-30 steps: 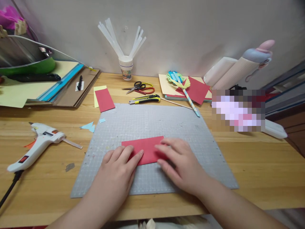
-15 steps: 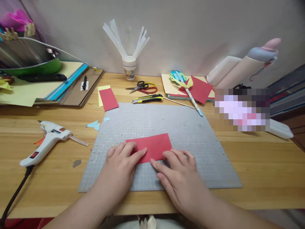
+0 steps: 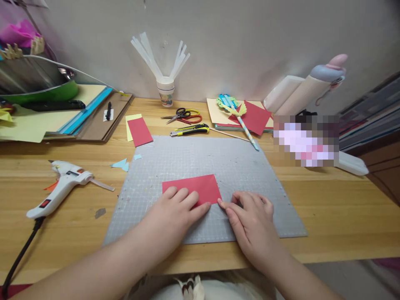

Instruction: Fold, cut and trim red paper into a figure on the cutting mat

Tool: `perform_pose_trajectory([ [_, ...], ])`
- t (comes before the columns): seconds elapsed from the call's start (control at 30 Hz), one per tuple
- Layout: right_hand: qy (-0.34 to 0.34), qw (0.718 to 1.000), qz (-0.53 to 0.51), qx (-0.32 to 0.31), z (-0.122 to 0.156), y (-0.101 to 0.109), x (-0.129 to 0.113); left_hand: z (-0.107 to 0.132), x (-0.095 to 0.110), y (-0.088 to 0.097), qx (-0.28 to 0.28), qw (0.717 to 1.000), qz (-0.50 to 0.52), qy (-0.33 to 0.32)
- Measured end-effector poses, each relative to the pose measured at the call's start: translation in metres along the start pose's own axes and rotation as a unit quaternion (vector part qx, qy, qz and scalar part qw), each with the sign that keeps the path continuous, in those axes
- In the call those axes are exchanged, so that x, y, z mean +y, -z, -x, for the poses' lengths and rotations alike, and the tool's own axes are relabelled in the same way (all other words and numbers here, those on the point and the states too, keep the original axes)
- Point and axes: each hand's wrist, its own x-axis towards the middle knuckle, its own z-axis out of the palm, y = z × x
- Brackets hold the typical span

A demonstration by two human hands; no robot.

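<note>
Your left hand (image 3: 176, 212), flat, grips nothing, pinning the red rectangular paper (image 3: 204, 187) nearer the grey gridded mat's (image 3: 250, 166) near edge; your right hand (image 3: 253, 223), loosely curled, grasps nothing; press evenly to the paper's near-right corner.

A white glue gun (image 3: 61, 185) lies at the left of the wooden table (image 3: 328, 208). Near the wall (image 3: 218, 50), stacked paper cups (image 3: 165, 91) hold 2 bunches of whitish sticks (image 3: 146, 54). Black-handled scissors (image 3: 180, 112) and a black-and-yellow cutter (image 3: 190, 130) lie in front. A striped-stemmed paper flower (image 3: 245, 127) rests partly on layered sheets (image 3: 215, 111).
</note>
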Motion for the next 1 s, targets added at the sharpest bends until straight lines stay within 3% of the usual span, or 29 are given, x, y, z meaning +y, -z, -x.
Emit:
perform_pose_trajectory([
  [0.17, 0.007, 1.0, -0.006, 0.011, 0.003, -0.004, 0.001, -0.014, 0.001, 0.009, -0.01, 0.997, -0.069, -0.026],
  [0.3, -0.003, 1.0, -0.009, 0.016, 0.003, -0.005, 0.001, -0.011, -0.001, 0.013, -0.02, 0.994, -0.107, -0.028],
  [0.73, -0.01, 1.0, -0.02, 0.001, 0.003, -0.003, 0.001, 0.048, -0.02, 0.021, -0.041, 0.996, -0.071, 0.043],
  [1.0, -0.007, 1.0, -0.014, 0.004, 0.004, -0.003, 0.001, 0.08, -0.03, 0.015, -0.012, 0.996, -0.046, 0.069],
])
